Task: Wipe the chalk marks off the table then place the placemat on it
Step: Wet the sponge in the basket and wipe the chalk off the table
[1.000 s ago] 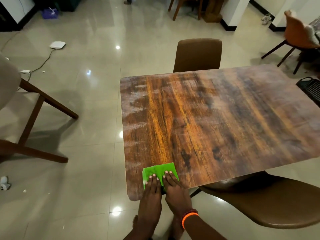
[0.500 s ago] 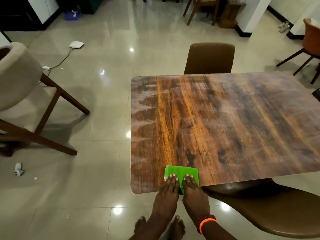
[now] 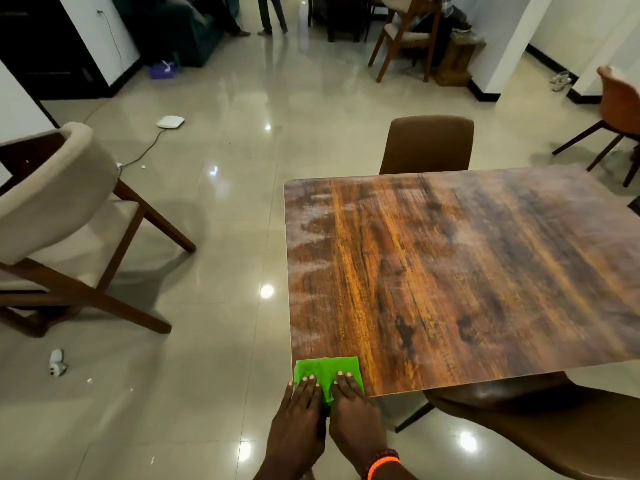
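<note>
With the left hand and right hand pressing flat-fingered on the green cloth at the table near-left corner, it may slide off the edge.

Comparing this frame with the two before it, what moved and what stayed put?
The green cloth slid right along the table's near edge, then back left to the near-left corner, under both the left hand and right hand. Both hands stay flat on it; the whitish chalk haze remains.
</note>
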